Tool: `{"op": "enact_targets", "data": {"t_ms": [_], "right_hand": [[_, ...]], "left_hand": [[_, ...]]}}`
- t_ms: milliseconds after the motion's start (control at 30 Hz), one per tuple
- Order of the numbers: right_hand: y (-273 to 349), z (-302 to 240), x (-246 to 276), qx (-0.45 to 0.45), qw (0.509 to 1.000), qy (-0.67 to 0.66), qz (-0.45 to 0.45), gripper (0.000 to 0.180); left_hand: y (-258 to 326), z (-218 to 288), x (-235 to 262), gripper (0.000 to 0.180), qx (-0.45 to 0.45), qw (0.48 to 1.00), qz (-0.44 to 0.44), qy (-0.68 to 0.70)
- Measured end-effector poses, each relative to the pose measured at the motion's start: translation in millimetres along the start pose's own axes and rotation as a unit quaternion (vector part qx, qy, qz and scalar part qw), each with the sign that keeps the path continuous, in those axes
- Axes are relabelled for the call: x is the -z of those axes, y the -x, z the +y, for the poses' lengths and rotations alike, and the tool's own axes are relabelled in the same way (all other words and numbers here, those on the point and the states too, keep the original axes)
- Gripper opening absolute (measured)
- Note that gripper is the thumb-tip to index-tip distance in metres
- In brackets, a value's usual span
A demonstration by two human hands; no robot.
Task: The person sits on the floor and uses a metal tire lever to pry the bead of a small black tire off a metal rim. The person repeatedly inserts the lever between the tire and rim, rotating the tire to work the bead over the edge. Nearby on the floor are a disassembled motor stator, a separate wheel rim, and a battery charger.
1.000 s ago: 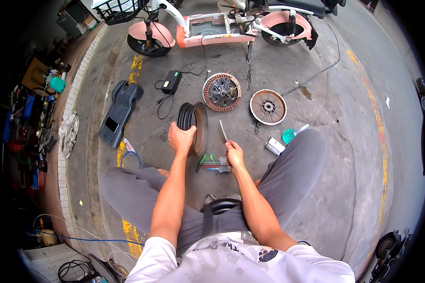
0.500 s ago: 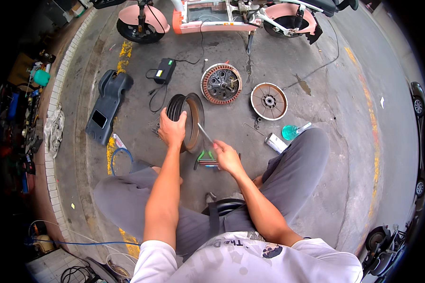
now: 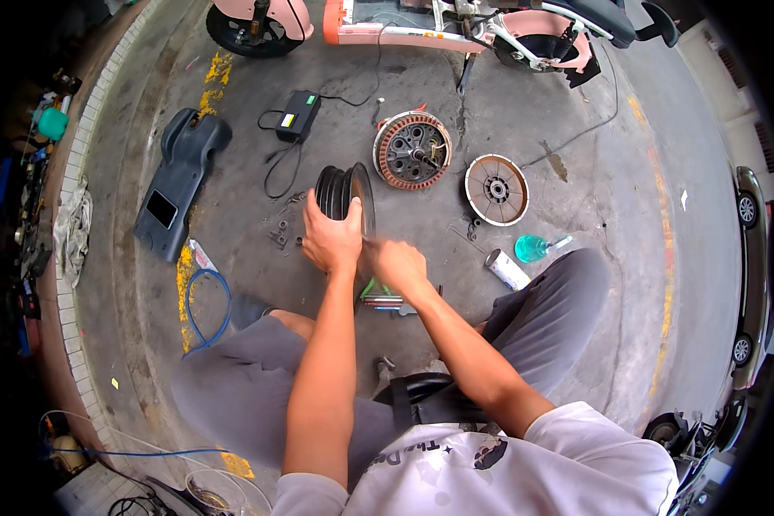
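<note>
A black hub-motor wheel rim (image 3: 332, 189) stands on edge in front of me, tilted so its open side faces right. My left hand (image 3: 334, 239) is closed around its near edge, with the thumb on the lip. My right hand (image 3: 400, 267) is a fist at the rim's open side, slightly smeared by motion. A thin flat grey tool is in that fist, its blade now mostly hidden by hand and rim. Beyond the rim lies a motor stator (image 3: 413, 150) with copper windings. A round hub cover (image 3: 496, 189) lies right of it.
A black charger (image 3: 298, 116) with cables, a dark plastic cover (image 3: 181, 185) bearing a phone, and loose nuts (image 3: 279, 232) lie to the left. At right are a spray can (image 3: 507, 269) and a teal bottle (image 3: 531, 248). A pink scooter (image 3: 421, 34) stands at the far side.
My right hand has moved left, up against the rim, and the tool's blade has gone from sight. My left hand still grips the rim, which is turned more edge-on. The whole view has shifted slightly.
</note>
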State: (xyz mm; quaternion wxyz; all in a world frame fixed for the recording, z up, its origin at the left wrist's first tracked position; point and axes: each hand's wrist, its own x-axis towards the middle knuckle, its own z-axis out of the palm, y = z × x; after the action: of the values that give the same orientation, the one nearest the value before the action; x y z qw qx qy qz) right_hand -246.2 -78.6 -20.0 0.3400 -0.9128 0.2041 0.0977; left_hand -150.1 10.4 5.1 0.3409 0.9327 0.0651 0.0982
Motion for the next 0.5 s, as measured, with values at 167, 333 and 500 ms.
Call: {"op": "enact_targets", "data": {"t_ms": [167, 333, 500], "right_hand": [[42.3, 9.9, -7.3, -0.057, 0.997, 0.022, -0.036, 0.039], [1.1, 46.1, -34.2, -0.084, 0.996, -0.009, 0.031, 0.040], [64.5, 9.9, 0.9, -0.059, 0.997, 0.008, -0.048, 0.040]], "left_hand": [[-9.2, 15.1, -2.8, 0.083, -0.002, 1.000, -0.026, -0.001], [8.1, 27.7, -7.0, 0.086, 0.008, 0.998, -0.061, -0.006], [-9.8, 6.8, -1.6, 0.084, -0.008, 1.000, -0.019, -0.020]]}}
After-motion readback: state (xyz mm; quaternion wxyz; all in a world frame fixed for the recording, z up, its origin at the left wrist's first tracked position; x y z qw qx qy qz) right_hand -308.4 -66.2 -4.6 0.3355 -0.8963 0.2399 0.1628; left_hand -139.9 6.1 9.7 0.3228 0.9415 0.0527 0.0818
